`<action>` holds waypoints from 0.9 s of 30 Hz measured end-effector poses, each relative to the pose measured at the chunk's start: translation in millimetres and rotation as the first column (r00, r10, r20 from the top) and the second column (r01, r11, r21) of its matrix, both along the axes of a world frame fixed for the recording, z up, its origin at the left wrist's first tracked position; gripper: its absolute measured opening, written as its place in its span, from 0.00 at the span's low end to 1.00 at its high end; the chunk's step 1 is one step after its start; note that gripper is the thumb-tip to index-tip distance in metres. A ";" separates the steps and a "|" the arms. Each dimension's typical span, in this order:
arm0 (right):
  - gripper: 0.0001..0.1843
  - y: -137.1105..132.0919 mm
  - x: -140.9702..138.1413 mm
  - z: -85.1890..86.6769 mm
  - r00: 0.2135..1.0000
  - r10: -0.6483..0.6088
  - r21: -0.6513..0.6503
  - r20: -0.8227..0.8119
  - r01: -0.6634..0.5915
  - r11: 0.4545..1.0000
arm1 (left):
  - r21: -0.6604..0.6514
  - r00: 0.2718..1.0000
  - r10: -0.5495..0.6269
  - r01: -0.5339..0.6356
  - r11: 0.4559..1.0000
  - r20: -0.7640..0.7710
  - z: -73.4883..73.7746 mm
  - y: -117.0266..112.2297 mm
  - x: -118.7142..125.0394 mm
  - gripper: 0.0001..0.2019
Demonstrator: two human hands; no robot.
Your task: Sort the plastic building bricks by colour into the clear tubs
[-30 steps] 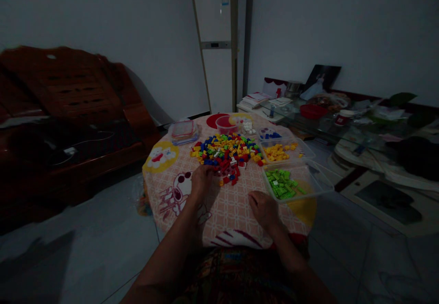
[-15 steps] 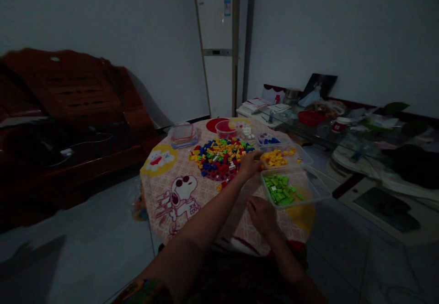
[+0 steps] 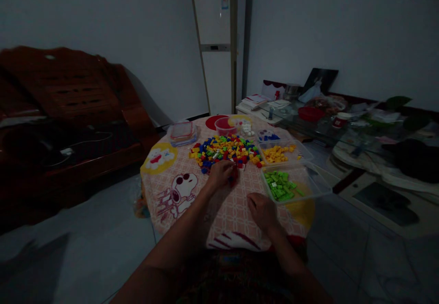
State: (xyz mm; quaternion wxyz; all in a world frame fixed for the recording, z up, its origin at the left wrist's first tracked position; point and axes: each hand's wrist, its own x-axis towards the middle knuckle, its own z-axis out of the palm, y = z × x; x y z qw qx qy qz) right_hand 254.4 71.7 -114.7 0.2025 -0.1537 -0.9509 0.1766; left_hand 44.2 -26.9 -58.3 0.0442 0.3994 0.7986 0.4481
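A pile of small coloured bricks (image 3: 226, 151) lies on a round table (image 3: 178, 194) with a cartoon-print cloth. My left hand (image 3: 221, 173) rests at the pile's near edge, fingers curled over some red bricks; what they hold is hidden. My right hand (image 3: 262, 210) lies on the cloth nearer to me, fingers curled, just left of a clear tray of green bricks (image 3: 286, 185). Behind that tray stands a clear tray of yellow bricks (image 3: 279, 152).
At the table's far side stand a red bowl (image 3: 224, 125), a small tub with blue bricks (image 3: 269, 135) and stacked lidded boxes (image 3: 182, 132). A dark wooden sofa (image 3: 68, 112) is at the left. A cluttered glass table (image 3: 343, 121) stands at the right, a tall white unit (image 3: 216, 43) behind.
My left hand has come back from the yellow tray to the near edge of the pile. My right hand has stayed in place on the cloth.
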 end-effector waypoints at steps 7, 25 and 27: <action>0.12 2.3 1.0 -0.2 1.000 -0.003 -0.009 -0.002 0.003 1.000 | -0.121 0.992 0.127 -0.128 0.984 -0.014 0.5 -63.8 -11.5 0.11; 0.12 2.9 -0.1 -4.1 1.000 -0.004 0.007 -0.012 0.004 1.000 | -0.142 0.991 0.134 -0.128 0.982 0.029 -10.8 -53.0 -2.6 0.09; 0.12 2.6 -0.2 -3.4 1.000 -0.004 0.015 -0.003 0.004 1.000 | -0.064 0.993 0.081 -0.076 0.995 0.084 -9.4 -39.4 -2.5 0.11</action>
